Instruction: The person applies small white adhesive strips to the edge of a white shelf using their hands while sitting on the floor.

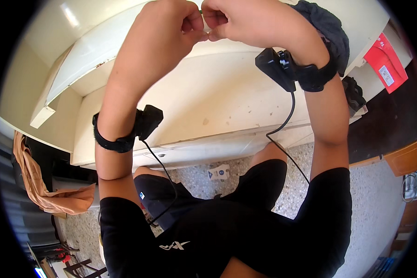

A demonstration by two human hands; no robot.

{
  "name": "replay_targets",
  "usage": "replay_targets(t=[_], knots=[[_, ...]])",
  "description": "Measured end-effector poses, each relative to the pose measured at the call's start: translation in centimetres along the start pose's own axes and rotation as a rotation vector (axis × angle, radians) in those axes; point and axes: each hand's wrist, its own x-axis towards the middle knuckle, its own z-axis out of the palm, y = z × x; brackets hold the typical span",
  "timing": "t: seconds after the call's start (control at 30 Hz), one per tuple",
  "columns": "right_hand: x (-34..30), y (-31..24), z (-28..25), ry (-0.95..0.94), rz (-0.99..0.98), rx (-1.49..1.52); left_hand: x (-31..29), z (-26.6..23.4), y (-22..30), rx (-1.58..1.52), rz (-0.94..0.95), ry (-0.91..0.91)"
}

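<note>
My left hand (180, 21) and my right hand (231, 18) meet at the upper edge of the head view, above a cream desk (180, 106). Both have curled fingers, with thumb tips almost touching. A tiny dark green bit (200, 12) shows between the fingers; its kind is too small to tell, and the fingers cover most of what they pinch. Black wrist-worn devices sit on both forearms, the left one (148, 123) and the right one (278, 67), each trailing a cable.
Dark grey cloth (326, 30) lies behind my right wrist. Farther right is a red packet (387, 65) with a white label. A cream shelf (55, 92) stands at the left, brown material (39, 180) hangs below it, and a white card (218, 172) lies on the speckled floor.
</note>
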Motion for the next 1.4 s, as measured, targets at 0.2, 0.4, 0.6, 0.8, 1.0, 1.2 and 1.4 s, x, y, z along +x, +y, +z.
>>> replay_targets(t=[0.2, 0.4, 0.6, 0.8, 1.0, 1.2, 1.4], knots=[[-0.1, 0.7, 1.4, 0.098, 0.0, 0.05, -0.9, 1.4, -0.6, 0.094, 0.073, 0.149], [-1.3, 1.2, 1.2, 0.193, -0.077, 0.02, -1.2, -0.1, -0.2, 0.119, 0.084, 0.1], [-1.5, 0.5, 1.7, 0.262, -0.099, -0.104, -1.5, 0.4, -0.8, 0.119, 0.191, 0.161], [-1.9, 0.9, 2.2, 0.365, -0.207, -0.072, -2.0, 1.3, -0.9, 0.076, 0.189, 0.24], [-1.7, 0.4, 1.6, 0.326, -0.152, -0.178, -0.2, -1.1, -0.7, 0.076, 0.058, -0.017], [-1.9, 1.7, 3.2, 0.34, -0.123, -0.156, -0.1, -1.0, -1.6, 0.012, 0.017, -0.048], [-1.9, 1.7, 3.9, 0.385, -0.084, -0.216, -1.1, -1.7, -1.4, 0.004, 0.005, 0.01]])
